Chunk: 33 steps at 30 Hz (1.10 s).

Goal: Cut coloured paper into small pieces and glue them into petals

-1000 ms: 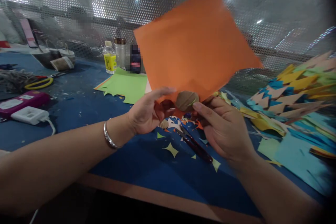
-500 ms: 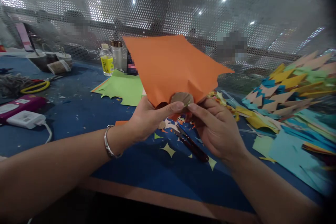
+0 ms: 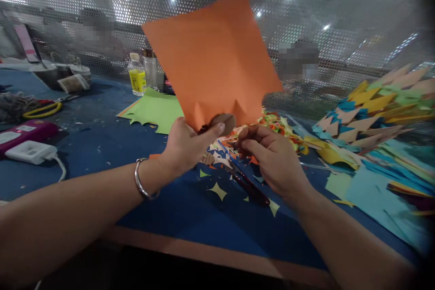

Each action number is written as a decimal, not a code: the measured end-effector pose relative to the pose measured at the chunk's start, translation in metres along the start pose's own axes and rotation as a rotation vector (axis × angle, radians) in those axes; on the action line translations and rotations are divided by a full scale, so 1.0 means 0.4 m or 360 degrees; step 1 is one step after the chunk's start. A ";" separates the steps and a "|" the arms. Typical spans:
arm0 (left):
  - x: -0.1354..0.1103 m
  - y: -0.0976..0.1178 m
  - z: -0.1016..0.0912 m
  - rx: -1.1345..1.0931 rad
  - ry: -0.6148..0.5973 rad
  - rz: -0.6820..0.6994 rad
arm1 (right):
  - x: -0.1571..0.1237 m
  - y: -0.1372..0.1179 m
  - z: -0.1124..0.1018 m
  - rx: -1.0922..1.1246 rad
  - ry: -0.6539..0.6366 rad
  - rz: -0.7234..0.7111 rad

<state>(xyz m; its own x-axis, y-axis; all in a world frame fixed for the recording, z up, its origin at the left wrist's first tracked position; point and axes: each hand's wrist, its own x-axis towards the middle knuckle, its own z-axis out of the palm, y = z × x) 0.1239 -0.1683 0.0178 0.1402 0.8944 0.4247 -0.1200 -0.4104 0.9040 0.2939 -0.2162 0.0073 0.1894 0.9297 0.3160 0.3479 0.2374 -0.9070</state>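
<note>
My left hand [image 3: 185,145] grips the lower edge of an orange paper sheet [image 3: 214,63], its thumb pressing a round brown-grey disc [image 3: 224,124] against it. The sheet stands up, with curved bites cut from its lower right corner. To the right, my right hand [image 3: 272,154] is apart from the disc, its fingers curled and thumb near the fingertips; whether something small is in them is hidden. Beneath the hands lie scissors with dark red handles [image 3: 251,188] and small paper offcuts [image 3: 217,191].
Green paper [image 3: 152,111] with scalloped edges lies behind my left hand. On the right are layered pointed paper pieces [image 3: 363,113] and light blue sheets [image 3: 370,190]. A yellow-labelled bottle [image 3: 137,79], yellow-handled scissors [image 3: 44,109] and a white charger [image 3: 31,152] are on the left.
The orange sheet has swung upright and shifted left with the disc and my left hand. My right hand has let go of the disc and moved slightly away from it.
</note>
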 end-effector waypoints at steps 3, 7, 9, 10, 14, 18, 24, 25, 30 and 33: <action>0.032 -0.025 -0.021 0.0083 0.0064 0.0071 | 0.019 -0.003 -0.033 -0.0689 -0.0145 -0.0091; 0.056 -0.050 -0.037 -0.0020 0.0102 -0.0131 | 0.021 -0.012 -0.055 -0.1392 -0.0643 -0.0085; 0.058 -0.052 -0.037 -0.0153 0.0094 -0.0232 | 0.013 -0.015 -0.055 -0.1583 -0.0862 -0.0045; 0.059 -0.051 -0.036 -0.0192 0.0112 -0.0272 | 0.008 -0.017 -0.053 -0.1650 -0.0933 -0.0033; 0.059 -0.041 -0.030 -0.0319 0.0203 -0.0384 | -0.007 -0.021 -0.043 -0.1728 -0.1028 0.0002; 0.059 -0.034 -0.024 -0.0516 0.0178 -0.0416 | -0.009 -0.029 -0.031 -0.1795 -0.1004 0.0068; 0.047 -0.019 -0.016 -0.0850 -0.0001 -0.0401 | 0.002 -0.035 -0.035 -0.1640 -0.0784 -0.0050; 0.044 -0.016 -0.015 -0.0884 -0.0023 -0.0382 | 0.003 -0.034 -0.037 -0.1596 -0.0738 -0.0091; 0.041 -0.013 -0.013 -0.0881 -0.0017 -0.0291 | 0.000 -0.028 -0.033 -0.1358 -0.0468 -0.0178; 0.046 -0.020 -0.017 -0.0850 0.0066 -0.0367 | -0.007 -0.024 -0.017 -0.1286 -0.0461 -0.0253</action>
<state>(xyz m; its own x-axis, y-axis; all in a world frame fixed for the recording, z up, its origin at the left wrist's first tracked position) 0.1209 -0.1475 0.0179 0.1843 0.9606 0.2081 -0.5714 -0.0675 0.8179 0.2962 -0.2230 0.0172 -0.1194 0.9636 0.2391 0.9158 0.1999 -0.3484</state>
